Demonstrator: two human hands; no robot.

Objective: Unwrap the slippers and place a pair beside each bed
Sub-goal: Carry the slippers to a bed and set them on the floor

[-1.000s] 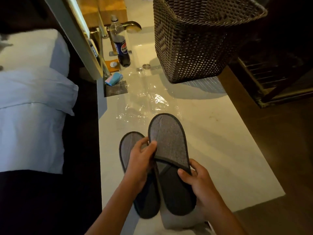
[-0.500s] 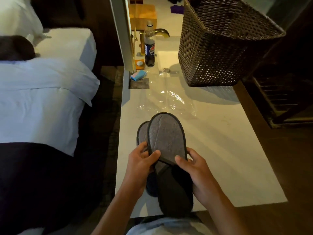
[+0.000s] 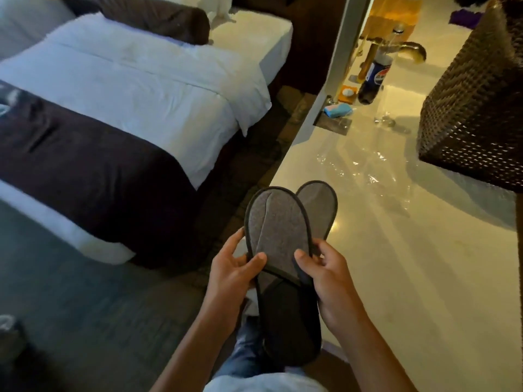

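Two grey slippers [image 3: 278,230] stacked, pinched by left hand [image 3: 232,274] and right hand [image 3: 325,278] — over the counter edge [image 3: 285,154], bed [image 3: 135,103] just beside

Pale counter [image 3: 424,278] bears wicker basket [image 3: 475,108], cola bottle [image 3: 373,77] (upright), clear wrap [image 3: 365,171]

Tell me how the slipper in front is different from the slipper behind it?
The front slipper shows nearly whole, toe to heel; the back slipper shows mostly just its toe, peeking out to the right. The front slipper has both thumbs pressed on its strap, left hand and right hand; the back slipper's grip is hidden. Both are grey with dark edging, unwrapped and stacked together.
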